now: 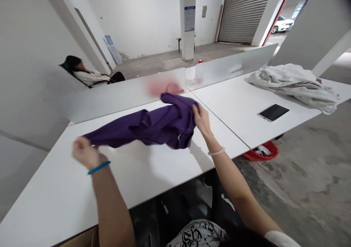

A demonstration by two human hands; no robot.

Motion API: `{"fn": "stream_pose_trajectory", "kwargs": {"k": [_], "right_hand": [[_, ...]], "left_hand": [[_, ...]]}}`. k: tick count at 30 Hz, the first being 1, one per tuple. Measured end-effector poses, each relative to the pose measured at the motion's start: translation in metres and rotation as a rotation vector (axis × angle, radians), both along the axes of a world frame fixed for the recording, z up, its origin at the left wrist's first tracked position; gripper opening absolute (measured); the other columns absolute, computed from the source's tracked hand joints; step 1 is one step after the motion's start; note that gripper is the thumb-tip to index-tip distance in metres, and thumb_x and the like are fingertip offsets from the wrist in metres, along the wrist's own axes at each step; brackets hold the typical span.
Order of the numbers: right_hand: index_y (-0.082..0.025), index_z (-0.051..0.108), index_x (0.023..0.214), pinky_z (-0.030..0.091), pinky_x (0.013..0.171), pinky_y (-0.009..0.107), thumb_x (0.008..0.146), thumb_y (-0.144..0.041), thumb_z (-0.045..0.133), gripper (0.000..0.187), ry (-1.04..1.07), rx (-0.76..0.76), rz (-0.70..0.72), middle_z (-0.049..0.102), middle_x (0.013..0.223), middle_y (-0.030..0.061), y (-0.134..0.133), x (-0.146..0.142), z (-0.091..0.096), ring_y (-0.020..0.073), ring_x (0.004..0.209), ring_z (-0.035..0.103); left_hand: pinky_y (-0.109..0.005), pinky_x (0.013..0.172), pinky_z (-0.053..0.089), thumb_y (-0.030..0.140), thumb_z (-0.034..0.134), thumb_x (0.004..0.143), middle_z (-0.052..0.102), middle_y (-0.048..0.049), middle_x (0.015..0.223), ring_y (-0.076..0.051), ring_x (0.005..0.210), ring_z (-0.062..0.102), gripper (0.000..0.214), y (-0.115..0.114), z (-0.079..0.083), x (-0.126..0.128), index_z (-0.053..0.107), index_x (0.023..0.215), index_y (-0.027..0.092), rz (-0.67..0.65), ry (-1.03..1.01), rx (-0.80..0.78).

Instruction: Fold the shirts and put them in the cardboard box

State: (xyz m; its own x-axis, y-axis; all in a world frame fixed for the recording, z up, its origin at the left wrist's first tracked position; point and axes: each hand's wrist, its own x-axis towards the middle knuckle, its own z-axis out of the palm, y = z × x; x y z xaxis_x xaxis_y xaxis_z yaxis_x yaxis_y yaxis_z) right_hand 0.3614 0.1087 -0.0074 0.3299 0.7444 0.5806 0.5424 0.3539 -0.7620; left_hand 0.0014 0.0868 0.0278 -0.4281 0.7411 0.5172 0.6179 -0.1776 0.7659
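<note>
A purple garment (156, 124) is stretched sideways above the white table (175, 170), bunched toward its right end. Which kind of garment it is, I cannot tell. At the far left end, my left hand (85, 154) is closed on a narrow corner of it; a blue band circles that wrist. My right hand (201, 119) grips the bunched right end, its fingertips hidden behind the cloth, and a pale bead bracelet sits on that wrist. The cloth hangs in folds between both hands, and its shadow falls on the tabletop.
Frosted dividers (128, 93) run along the table's back edge. To the right lie a tablet (273, 112) and a heap of white cloth (296, 84). Below the front edge stands a red-lined bin (263, 152). Beyond the divider, a person (87, 75) reclines in a chair.
</note>
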Motion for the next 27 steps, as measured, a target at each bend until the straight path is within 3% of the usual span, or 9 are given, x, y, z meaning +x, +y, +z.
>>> {"fn": "stream_pose_trajectory", "kwargs": {"k": [4, 8, 11, 14, 17, 19, 23, 25, 27], "right_hand": [[-0.016, 0.058, 0.089, 0.043, 0.074, 0.028, 0.089, -0.041, 0.042, 0.03, 0.247, 0.087, -0.249, 0.064, 0.085, 0.0056, -0.027, 0.056, -0.026, 0.0161, 0.079, 0.055], [-0.016, 0.055, 0.089, 0.043, 0.071, 0.032, 0.084, -0.032, 0.044, 0.02, 0.322, 0.053, -0.456, 0.059, 0.085, 0.0088, -0.062, 0.104, -0.063, 0.0182, 0.078, 0.053], [-0.016, 0.053, 0.104, 0.044, 0.073, 0.033, 0.081, -0.024, 0.047, 0.025, 0.311, 0.028, -0.516, 0.059, 0.099, 0.0133, -0.079, 0.109, -0.07, 0.0197, 0.086, 0.056], [-0.018, 0.052, 0.114, 0.047, 0.078, 0.035, 0.086, -0.023, 0.041, 0.03, 0.027, -0.023, -0.333, 0.059, 0.107, 0.0125, -0.081, 0.084, -0.064, 0.0202, 0.094, 0.058], [-0.022, 0.055, 0.112, 0.05, 0.078, 0.035, 0.09, -0.027, 0.043, 0.026, -0.245, -0.105, -0.077, 0.061, 0.106, 0.0082, -0.078, 0.05, -0.06, 0.0207, 0.096, 0.059], [-0.025, 0.06, 0.106, 0.052, 0.078, 0.032, 0.09, -0.03, 0.047, 0.021, -0.296, -0.14, -0.004, 0.063, 0.103, 0.0057, -0.081, 0.033, -0.063, 0.0197, 0.095, 0.06], [-0.023, 0.06, 0.106, 0.051, 0.083, 0.033, 0.092, -0.036, 0.048, 0.022, -0.384, -0.194, 0.089, 0.06, 0.111, 0.0062, -0.094, 0.016, -0.073, 0.0164, 0.096, 0.059], [-0.019, 0.059, 0.109, 0.05, 0.084, 0.036, 0.092, -0.035, 0.051, 0.024, -0.411, -0.213, 0.119, 0.06, 0.112, 0.0071, -0.101, 0.015, -0.075, 0.0167, 0.096, 0.058], [-0.019, 0.06, 0.106, 0.049, 0.084, 0.037, 0.089, -0.026, 0.051, 0.02, -0.426, -0.226, 0.132, 0.062, 0.107, 0.0074, -0.107, 0.018, -0.072, 0.019, 0.096, 0.059]], "left_hand": [[-0.028, 0.052, 0.044, 0.037, 0.041, 0.085, 0.042, 0.0032, 0.062, -0.011, 0.058, 0.051, 0.025, -0.027, 0.003, -0.036, 0.038, 0.065, 0.022, 0.293, -0.417, 0.167], [-0.046, 0.061, 0.051, 0.044, 0.046, 0.076, 0.045, 0.0007, 0.057, -0.023, 0.06, 0.057, 0.025, -0.074, -0.029, -0.049, 0.043, 0.061, 0.024, 0.449, -0.192, -0.052], [-0.061, 0.08, 0.047, 0.045, 0.045, 0.076, 0.062, -0.0123, 0.09, -0.04, 0.092, 0.061, 0.035, -0.093, -0.053, -0.051, 0.059, 0.091, 0.018, 0.545, 0.135, -0.397], [-0.059, 0.089, 0.045, 0.05, 0.041, 0.079, 0.059, -0.0189, 0.116, -0.04, 0.11, 0.055, 0.059, -0.089, -0.068, -0.041, 0.05, 0.121, 0.012, 0.312, 0.304, -0.522], [-0.049, 0.098, 0.042, 0.057, 0.047, 0.077, 0.056, -0.0143, 0.128, -0.032, 0.119, 0.051, 0.067, -0.075, -0.088, -0.022, 0.046, 0.13, 0.017, -0.291, 0.4, -0.598], [-0.053, 0.105, 0.033, 0.058, 0.053, 0.073, 0.046, -0.0129, 0.14, -0.034, 0.131, 0.038, 0.074, -0.068, -0.108, -0.011, 0.042, 0.136, 0.021, -0.523, 0.533, -0.645], [-0.061, 0.107, 0.023, 0.047, 0.046, 0.08, 0.046, -0.0117, 0.141, -0.034, 0.136, 0.03, 0.057, -0.064, -0.142, -0.005, 0.049, 0.13, 0.019, -0.481, 0.682, -0.608], [-0.054, 0.108, 0.027, 0.039, 0.039, 0.084, 0.057, -0.01, 0.129, -0.029, 0.128, 0.044, 0.045, -0.065, -0.14, -0.004, 0.057, 0.12, 0.02, -0.416, 0.674, -0.558], [-0.044, 0.101, 0.04, 0.038, 0.038, 0.083, 0.067, -0.0085, 0.113, -0.026, 0.11, 0.059, 0.041, -0.07, -0.121, -0.001, 0.062, 0.111, 0.02, -0.369, 0.602, -0.551]]}}
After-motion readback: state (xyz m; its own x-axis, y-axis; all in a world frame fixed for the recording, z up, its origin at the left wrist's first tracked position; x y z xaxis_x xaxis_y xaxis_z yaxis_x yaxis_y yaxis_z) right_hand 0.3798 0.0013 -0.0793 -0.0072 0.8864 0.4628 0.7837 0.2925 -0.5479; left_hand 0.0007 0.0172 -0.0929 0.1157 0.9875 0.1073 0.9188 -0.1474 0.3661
